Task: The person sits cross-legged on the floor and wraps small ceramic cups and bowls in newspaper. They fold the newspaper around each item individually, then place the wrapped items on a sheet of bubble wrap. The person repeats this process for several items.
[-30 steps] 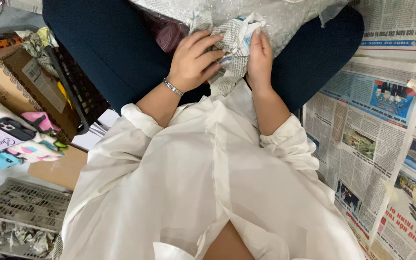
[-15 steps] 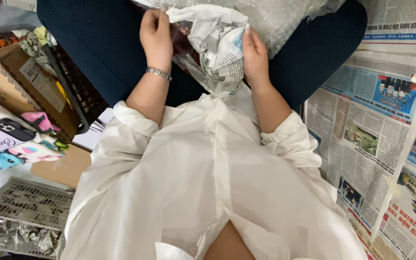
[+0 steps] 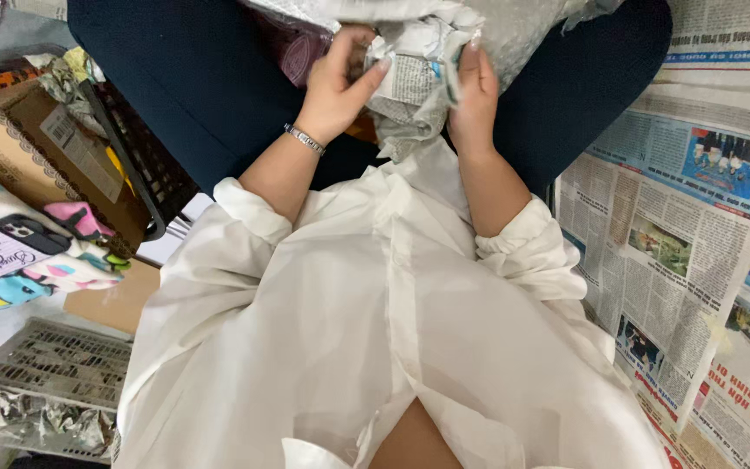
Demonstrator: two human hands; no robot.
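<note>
A crumpled newspaper bundle [image 3: 411, 78] sits in my lap, held between both hands over dark blue trousers. My left hand [image 3: 340, 82] grips its left side, thumb pressed across the printed paper, a silver bracelet on the wrist. My right hand [image 3: 476, 95] presses flat against the bundle's right side, fingers pointing up. A dark reddish object [image 3: 292, 48] shows just left of the bundle; what it is cannot be told. Bubble wrap [image 3: 523, 30] lies behind the bundle at the top edge.
Newspaper sheets [image 3: 687, 226] cover the floor to the right. On the left stand a black mesh basket [image 3: 136, 165], a cardboard box [image 3: 23, 148], a colourful patterned case [image 3: 19, 252] and a grey plastic crate [image 3: 41, 373] with crumpled foil.
Both hands came back together around the newspaper bundle. The left hand moved right from the opened-out paper's edge and now clamps it with the thumb.
</note>
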